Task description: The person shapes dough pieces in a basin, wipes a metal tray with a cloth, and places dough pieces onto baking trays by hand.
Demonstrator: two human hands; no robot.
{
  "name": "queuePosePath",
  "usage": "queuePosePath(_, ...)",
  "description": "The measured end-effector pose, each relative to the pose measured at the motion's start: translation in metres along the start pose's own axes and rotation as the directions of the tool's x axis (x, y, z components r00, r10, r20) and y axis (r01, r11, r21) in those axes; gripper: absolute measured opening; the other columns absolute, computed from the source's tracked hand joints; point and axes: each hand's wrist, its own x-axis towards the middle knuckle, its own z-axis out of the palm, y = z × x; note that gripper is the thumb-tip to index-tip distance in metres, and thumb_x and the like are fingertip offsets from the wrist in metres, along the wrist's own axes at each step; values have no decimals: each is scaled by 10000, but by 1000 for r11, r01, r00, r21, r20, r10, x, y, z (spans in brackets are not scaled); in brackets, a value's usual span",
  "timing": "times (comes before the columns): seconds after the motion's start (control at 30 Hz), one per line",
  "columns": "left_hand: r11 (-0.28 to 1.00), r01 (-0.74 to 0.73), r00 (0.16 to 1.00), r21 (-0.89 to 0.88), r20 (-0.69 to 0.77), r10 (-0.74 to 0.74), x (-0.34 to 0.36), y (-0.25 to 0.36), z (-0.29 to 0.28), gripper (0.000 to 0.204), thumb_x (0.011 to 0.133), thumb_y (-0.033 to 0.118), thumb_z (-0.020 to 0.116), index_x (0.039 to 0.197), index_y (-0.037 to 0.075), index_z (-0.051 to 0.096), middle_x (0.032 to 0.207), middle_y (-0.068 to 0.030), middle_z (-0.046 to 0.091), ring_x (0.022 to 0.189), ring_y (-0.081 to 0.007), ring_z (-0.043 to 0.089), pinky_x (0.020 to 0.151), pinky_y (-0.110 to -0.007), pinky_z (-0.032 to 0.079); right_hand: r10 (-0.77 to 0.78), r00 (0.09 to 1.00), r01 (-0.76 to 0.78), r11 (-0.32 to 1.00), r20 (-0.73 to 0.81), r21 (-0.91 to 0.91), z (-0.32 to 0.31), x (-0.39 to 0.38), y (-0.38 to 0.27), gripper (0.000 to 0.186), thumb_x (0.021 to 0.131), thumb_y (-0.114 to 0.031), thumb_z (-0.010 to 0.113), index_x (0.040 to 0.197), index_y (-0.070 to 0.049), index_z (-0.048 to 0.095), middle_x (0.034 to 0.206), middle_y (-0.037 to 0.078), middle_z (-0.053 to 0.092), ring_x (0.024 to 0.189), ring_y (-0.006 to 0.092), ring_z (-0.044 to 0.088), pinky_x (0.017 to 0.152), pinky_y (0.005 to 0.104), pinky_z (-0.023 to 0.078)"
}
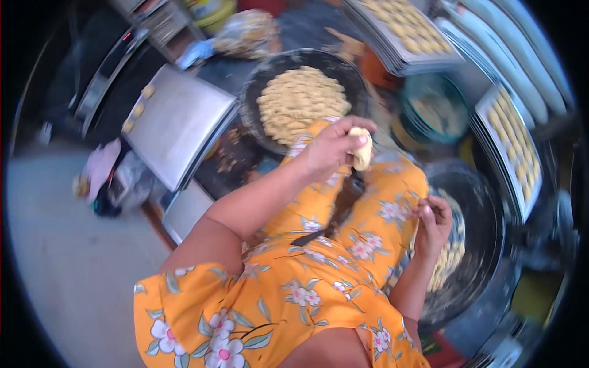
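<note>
My left hand (328,150) is closed round a pale yellow, oblong piece of dough (362,151), held up above my lap. Beyond it stands a wide black basin (247,98) heaped with small dough pieces (300,101). To the right, my right hand (437,228) hovers over my knee with its fingers curled in toward the thumb. Whatever it may be pinching is too small and blurred to make out. Beside that hand sits a second large dark basin (485,245), whose dough pieces (451,260) are partly hidden by my forearm.
A flat metal tray (184,122) on the left carries several dough pieces along its far-left edge. Stacked trays (405,58) of shaped dough stand at the far right, and another filled tray (529,196) leans nearer. Between them is a green bucket (454,126). Plastic bags (132,181) lie at left.
</note>
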Motion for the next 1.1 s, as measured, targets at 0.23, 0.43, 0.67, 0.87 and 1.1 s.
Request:
queuePosePath(0.23, 749, -490, 417, 447, -634, 651, -102, 120, -173, 372, 897, -10, 525, 1251, 40, 422, 1037, -119, 581, 890, -234, 620, 763, -352, 557, 244, 794, -102, 957, 557, -273, 132, 45, -1, 256, 812, 24, 633, 1063, 9, 582, 932, 76, 622, 821, 146, 608, 731, 278, 507)
queuePosePath(0.43, 653, -454, 212, 607, -638, 740, -186, 207, -357, 594, 815, -100, 593, 1350, 48, 381, 1123, -131, 534, 1007, -225, 573, 850, -345, 521, 402, 636, -130, 897, 659, -422, 188, 85, 20, 264, 837, -13, 636, 1096, -3, 587, 973, 38, 624, 864, 112, 585, 798, 258, 473)
queuePosePath(0.67, 603, -431, -59, 671, -689, 723, -152, 283, -425, 828, 761, -112, 636, 1446, 50, 201, 1180, -193, 547, 1028, -256, 588, 810, -340, 520, 369, 756, -141, 898, 540, -416, 185, 105, 57, 237, 861, -47, 617, 1094, -15, 582, 968, 48, 631, 832, 112, 587, 758, 257, 478)
queuePosePath(0.87, 416, 684, -47, 599, -533, 845, -163, 268, -527, 314, 845, 140, 563, 1139, 50, 624, 1186, -210, 563, 1041, -342, 576, 913, -383, 455, 404, 736, -182, 891, 543, -416, 185, 103, 61, 232, 865, -51, 613, 1089, -9, 573, 952, 42, 624, 851, 114, 581, 788, 264, 471)
queuePosePath(1.1, 173, 839, 97, 516, -454, 886, -117, 238, -474, 378, 890, 253, 503, 1234, 110, 565, 1338, -191, 445, 1214, -358, 440, 989, -439, 373, 361, 836, -135, 865, 414, -483, 176, 109, 62, 204, 864, -58, 607, 1062, -23, 575, 937, 45, 624, 822, 132, 590, 764, 292, 489)
